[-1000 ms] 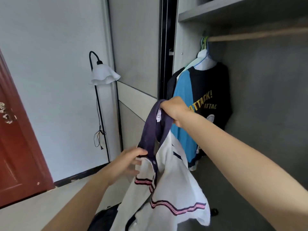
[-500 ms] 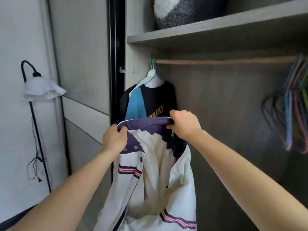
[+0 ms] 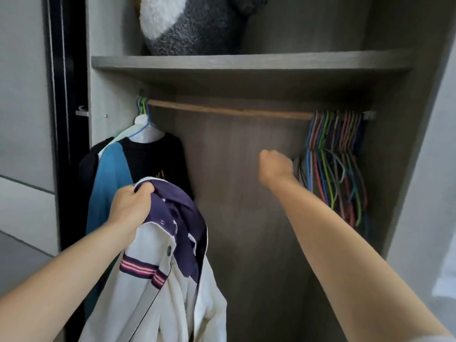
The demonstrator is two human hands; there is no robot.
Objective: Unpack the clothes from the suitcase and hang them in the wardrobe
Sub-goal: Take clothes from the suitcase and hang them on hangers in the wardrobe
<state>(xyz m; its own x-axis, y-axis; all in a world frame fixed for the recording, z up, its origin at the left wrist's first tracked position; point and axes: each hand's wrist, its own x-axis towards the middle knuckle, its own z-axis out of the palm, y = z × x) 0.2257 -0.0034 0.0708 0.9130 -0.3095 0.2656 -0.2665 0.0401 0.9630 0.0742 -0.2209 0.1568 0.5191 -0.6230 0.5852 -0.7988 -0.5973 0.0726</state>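
The white shirt (image 3: 158,280), with its navy collar, buttons and red-and-navy striped bands, is hanging in front of the open wardrobe (image 3: 246,193), low and left of centre, not yet on any hanger. The left hand (image 3: 130,208) is gripping it by the bunched collar, fingers curled tight round the navy cloth, and the white body of the shirt is drooping down from that fist.

The right hand (image 3: 275,166) is reaching into the wardrobe, well apart from the shirt, with its fingers curled in. It is hovering just beside the nearest wires of a bunch of empty coloured hangers (image 3: 333,156). Its far side is hidden, so I cannot tell whether it is pinching a hanger or holding nothing.

Those hangers are dangling from the right end of the wooden rail (image 3: 229,111). At the rail's left end, a black T-shirt (image 3: 153,159) with yellow print is hanging on a blue hanger, just behind the held collar, with a blue garment (image 3: 111,174) pressing against its left side.

Above the rail, a grey shelf (image 3: 246,62) is carrying a grey-and-white plush toy (image 3: 187,23).
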